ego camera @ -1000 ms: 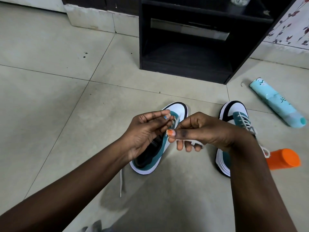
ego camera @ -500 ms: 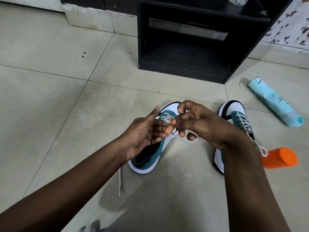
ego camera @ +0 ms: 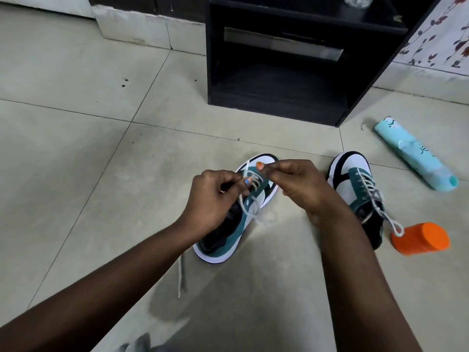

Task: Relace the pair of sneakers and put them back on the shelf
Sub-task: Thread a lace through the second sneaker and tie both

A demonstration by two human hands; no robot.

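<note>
Two teal, white and black sneakers lie on the tiled floor. The left sneaker (ego camera: 228, 232) is partly laced, and its white lace (ego camera: 247, 199) runs up from the eyelets. My left hand (ego camera: 213, 196) pinches one strand of that lace over the tongue. My right hand (ego camera: 291, 184) pinches the lace near the toe, thumb and forefinger together. A loose lace end (ego camera: 180, 275) trails on the floor beside the heel. The right sneaker (ego camera: 357, 189) stands fully laced to the right, partly hidden behind my right forearm. The black shelf unit (ego camera: 276, 67) stands behind both shoes.
A light blue bottle (ego camera: 416, 156) lies on its side at the right. An orange container (ego camera: 421, 238) lies beside the right sneaker's heel, touching its lace loop. A tiled wall base runs along the back.
Both hands have moved apart a little and lowered toward the left sneaker's toe, drawing the lace out between them; the lace now shows more clearly over the eyelets.
</note>
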